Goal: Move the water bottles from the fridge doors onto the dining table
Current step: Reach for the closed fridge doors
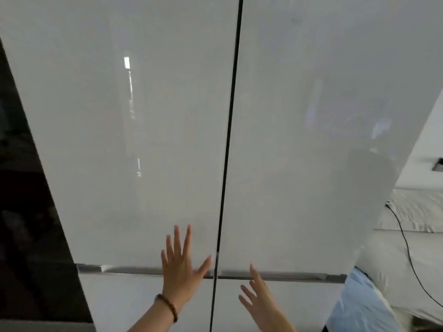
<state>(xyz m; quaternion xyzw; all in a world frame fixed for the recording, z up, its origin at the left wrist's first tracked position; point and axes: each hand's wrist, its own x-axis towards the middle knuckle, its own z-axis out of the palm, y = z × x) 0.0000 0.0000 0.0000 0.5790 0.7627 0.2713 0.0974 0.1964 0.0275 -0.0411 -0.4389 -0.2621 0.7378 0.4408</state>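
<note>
A tall white fridge fills the view, with both upper doors closed: the left door (143, 140) and the right door (311, 140), split by a dark vertical gap. My left hand (179, 267) lies flat with fingers spread on the lower part of the left door, beside the gap. A brown bead bracelet circles its wrist. My right hand (257, 298) is open with fingers apart, just below the grey handle strip (287, 276) of the right door. No water bottles or dining table are visible.
Lower fridge doors (134, 305) sit under the handle strip. A dark panel (28, 212) borders the fridge on the left. To the right are a pale counter or cushion (407, 236), a black cable (407, 248) and light blue cloth (359, 307).
</note>
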